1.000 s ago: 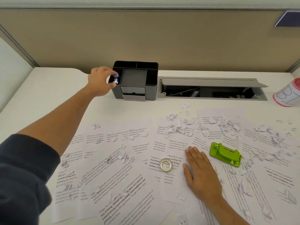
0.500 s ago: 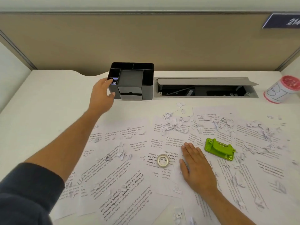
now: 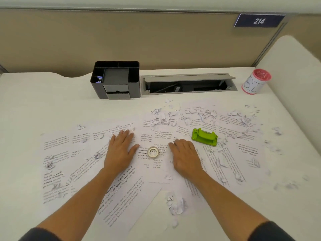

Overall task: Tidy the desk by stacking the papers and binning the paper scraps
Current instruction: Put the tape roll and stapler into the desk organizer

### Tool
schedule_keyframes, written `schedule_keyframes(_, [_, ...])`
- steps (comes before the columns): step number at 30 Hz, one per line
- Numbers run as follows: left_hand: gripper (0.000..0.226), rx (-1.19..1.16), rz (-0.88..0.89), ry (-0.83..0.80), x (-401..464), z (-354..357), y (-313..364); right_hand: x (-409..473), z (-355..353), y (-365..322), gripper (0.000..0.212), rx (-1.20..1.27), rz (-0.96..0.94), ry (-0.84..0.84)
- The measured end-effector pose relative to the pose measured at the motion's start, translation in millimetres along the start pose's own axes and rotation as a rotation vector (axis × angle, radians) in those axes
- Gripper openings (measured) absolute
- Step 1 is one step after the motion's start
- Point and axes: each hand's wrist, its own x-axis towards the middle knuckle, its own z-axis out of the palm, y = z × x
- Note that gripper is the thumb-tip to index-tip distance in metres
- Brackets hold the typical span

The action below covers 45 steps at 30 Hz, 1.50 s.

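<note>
A dark blue rectangular sign (image 3: 259, 21) on the beige partition wall is showing "214" in white. A white cylindrical container with a red rim (image 3: 255, 83) is bearing hand-drawn letters, seemingly "BI". The white printed paper sheets (image 3: 121, 192) under both flat palms are showing "Village life is a peaceful" and "community bonds, local traditions"; smaller lines are blurring.

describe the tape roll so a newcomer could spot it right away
Start at the spread of printed papers covering the desk front. Between the left hand and right hand lies the tape roll: a small clear ring, the only round thing on the sheets.
</note>
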Motion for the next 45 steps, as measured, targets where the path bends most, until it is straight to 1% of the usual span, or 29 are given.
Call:
schedule_keyframes(2, [0.066,0.038,0.004,-0.015,-2,1,-1,0,-4,-1,0.049,0.010,-0.016,0.006])
schedule_keyframes(5, [0.067,0.053,0.006,-0.009,-3,1,1,1,-9,2,0.063,0.111,0.015,0.018])
schedule_keyframes(7, [0.066,0.056,0.006,-0.004,-3,2,2,4,-14,4,0.063,0.208,0.044,0.017])
schedule_keyframes(9, [0.067,0.057,0.006,-0.007,-3,2,1,7,-21,11,0.055,0.350,0.136,0.067])
schedule_keyframes(13, [0.067,0.050,0.013,0.005,-2,3,1,13,-47,32,0.028,0.589,0.406,0.198])
schedule_keyframes(15, [0.066,0.053,0.016,0.009,-3,3,1,16,-58,43,0.026,0.647,0.509,0.266])
schedule_keyframes(17, [0.065,0.063,0.021,0.014,-3,4,0,15,-64,55,0.027,0.599,0.610,0.281])
schedule_keyframes(21, [0.064,0.062,0.024,0.018,-3,4,0,10,-68,78,0.045,0.378,0.734,0.118])
schedule_keyframes(23, [0.063,0.058,0.023,0.022,-3,4,0,8,-70,87,0.052,0.337,0.756,0.013])
schedule_keyframes(25, [0.063,0.056,0.021,0.023,-3,4,0,6,-70,96,0.057,0.353,0.760,-0.110])
schedule_keyframes(27, [0.064,0.053,0.013,0.021,-3,4,1,4,-71,104,0.056,0.384,0.710,-0.220])
schedule_keyframes(28, [0.064,0.048,0.010,0.022,-3,4,2,3,-71,107,0.051,0.378,0.670,-0.264])
schedule_keyframes(30, [0.064,0.040,0.005,0.025,-4,3,3,3,-69,112,0.041,0.332,0.608,-0.294])
schedule_keyframes(33, [0.064,0.038,0.002,0.021,-4,2,3,6,-69,114,0.032,0.301,0.616,-0.225])
schedule_keyframes(35, [0.064,0.033,-0.004,0.018,-4,2,3,9,-70,114,0.027,0.323,0.632,-0.180])
schedule_keyframes(37, [0.065,0.026,-0.010,0.019,-4,2,4,12,-73,114,0.024,0.397,0.656,-0.128])
schedule_keyframes(41, [0.066,0.036,-0.009,0.012,-4,2,4,21,-85,113,0.021,0.558,0.715,0.035])
schedule_keyframes(45, [0.066,0.041,-0.019,0.006,-4,1,5,44,-98,102,0.022,0.681,0.711,0.099])
